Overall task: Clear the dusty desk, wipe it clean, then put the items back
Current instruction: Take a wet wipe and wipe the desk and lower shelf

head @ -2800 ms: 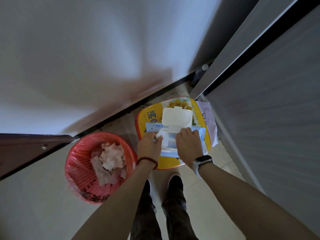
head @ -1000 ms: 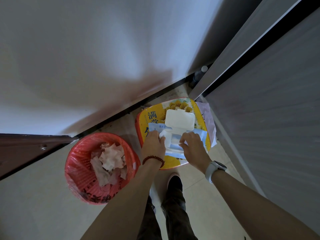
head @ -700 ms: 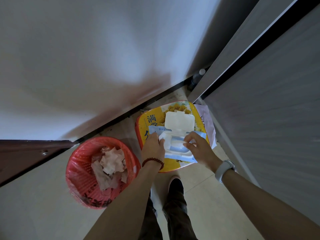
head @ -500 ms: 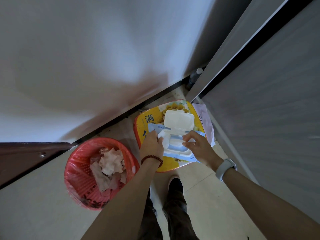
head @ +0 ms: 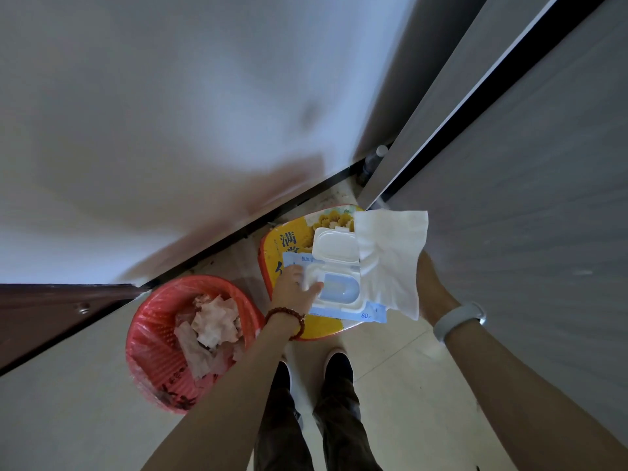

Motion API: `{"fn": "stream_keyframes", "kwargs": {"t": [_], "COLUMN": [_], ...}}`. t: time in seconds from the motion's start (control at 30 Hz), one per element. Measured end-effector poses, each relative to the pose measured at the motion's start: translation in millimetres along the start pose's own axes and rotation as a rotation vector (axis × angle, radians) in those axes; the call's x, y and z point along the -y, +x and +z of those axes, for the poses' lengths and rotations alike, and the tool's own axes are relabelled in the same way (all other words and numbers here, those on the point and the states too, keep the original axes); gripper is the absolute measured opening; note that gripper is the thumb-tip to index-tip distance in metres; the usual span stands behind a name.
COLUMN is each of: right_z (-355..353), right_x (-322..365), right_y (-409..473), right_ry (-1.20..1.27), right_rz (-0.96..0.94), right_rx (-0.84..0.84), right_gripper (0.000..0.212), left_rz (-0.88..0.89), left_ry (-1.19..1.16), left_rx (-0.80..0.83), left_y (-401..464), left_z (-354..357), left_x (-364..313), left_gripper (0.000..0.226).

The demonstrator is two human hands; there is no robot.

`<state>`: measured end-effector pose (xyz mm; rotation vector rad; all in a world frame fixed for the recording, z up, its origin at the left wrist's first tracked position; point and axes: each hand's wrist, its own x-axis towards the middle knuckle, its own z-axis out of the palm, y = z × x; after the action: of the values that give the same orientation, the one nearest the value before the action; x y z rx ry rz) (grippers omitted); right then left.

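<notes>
Wipe (head: 390, 256), a white sheet drawn clear of its pack, is held up by the right hand (head: 431, 283). The sheet hangs in front of that hand's fingers, so the fingers themselves are hidden; a pinch at the sheet's right edge is judged likely, but the exact hold cannot be made out. The sheet's long axis runs roughly up and down in the head view, its lower corner drooping below the hand and its left edge lying over the right part of the wipe pack (head: 334, 290).

The pack is pressed down by the left hand (head: 294, 288), whose fingers (head: 314, 287) lie fairly straight across the pack's left end, just left of the blue dispensing opening, with the white flip lid (head: 334, 246) standing open beyond the fingertips. The pack rests on a yellow printed tray (head: 275, 246) on the floor. To the left of the left wrist stands a red waste basket (head: 146, 334) holding crumpled used sheets.

No desk is seen in this view, so the wiping is judged still to lie ahead. Of the two hands, the left is nearer the lid and would be better placed to close it. Whether the sheet is fully separated from the next one in the pack cannot be told, since the overlap hides the opening's right side.
</notes>
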<state>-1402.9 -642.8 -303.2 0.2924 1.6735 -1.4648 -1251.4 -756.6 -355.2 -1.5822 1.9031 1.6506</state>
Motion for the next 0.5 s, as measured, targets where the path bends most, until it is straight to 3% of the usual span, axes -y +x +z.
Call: {"fn": "stream_keyframes", "kwargs": {"t": [0.07, 0.1, 0.17, 0.2, 0.23, 0.33, 0.5], "right_z": [2.9, 5.1, 11.3, 14.8, 18.4, 28.0, 19.9], "right_x": [-1.9, -3.2, -7.6, -8.9, -9.9, -10.3, -19.2], "right_y": [-9.3, -13.7, -20.2, -23.2, -25.9, -33.1, -33.9], "right_ry": [-0.166, -0.327, -0.595, -0.647, -0.655, -0.575, -0.454], "right_rz": [-0.166, -0.260, -0.376, -0.390, -0.379, -0.289, -0.167], "right_rx": [0.039, 0.035, -0.035, -0.057, -0.046, 0.031, -0.098], "right_gripper": [0.017, 0.016, 0.012, 0.009, 0.008, 0.011, 0.022], "left_rz": [0.046, 0.083, 0.121, 0.089, 0.035, -0.137, -0.071], "left_ry": [-0.020, -0.052, -0.196, -0.312, -0.450, -0.744, -0.627], "left_rx": [0.018, -0.023, -0.122, -0.086, 0.007, 0.235, 0.206], "left_y": [-7.1, -12.4, -23.1, -29.9, -36.6, -48.3, -49.9], "left_z": [-4.5, -7.5, -12.8, -14.8, -15.2, -11.1, -11.1], "left_x": [-9.4, -17.1, -29.6, -37.2, -44.7, -53.0, -49.2], "left_gripper": [0.060, 0.059, 0.033, 0.016, 0.008, 0.025, 0.046]}}
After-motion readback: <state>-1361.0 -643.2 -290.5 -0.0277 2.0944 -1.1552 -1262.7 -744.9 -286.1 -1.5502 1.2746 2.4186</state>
